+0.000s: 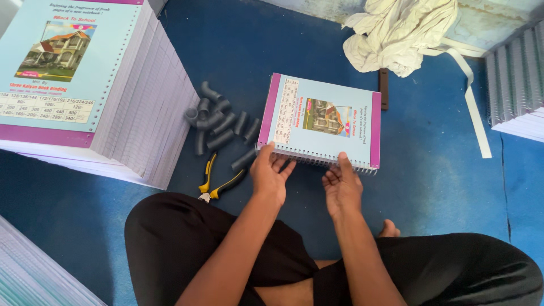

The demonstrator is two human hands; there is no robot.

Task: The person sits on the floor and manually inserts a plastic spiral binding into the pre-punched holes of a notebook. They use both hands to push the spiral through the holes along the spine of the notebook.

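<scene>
Your left hand (268, 173) and right hand (341, 190) touch the wire-bound edge of a spiral notebook (320, 122) lying on the blue floor (430, 170). Yellow-handled pliers (218, 184) and grey tube pieces (221, 127) lie just left of it.

- A light-blue rectangular printed cover with purple bands along two edges (320, 122) lies on the blue floor in the middle, on a spiral-bound notebook. It carries a small colour picture of a house and a pale printed table.
- A larger light-blue printed cover with a purple strip along its near edge (59, 68) tops the tall stack of white pages at the upper left, showing the same kind of house picture and pale table, with a row of punched holes down its right edge.
</scene>
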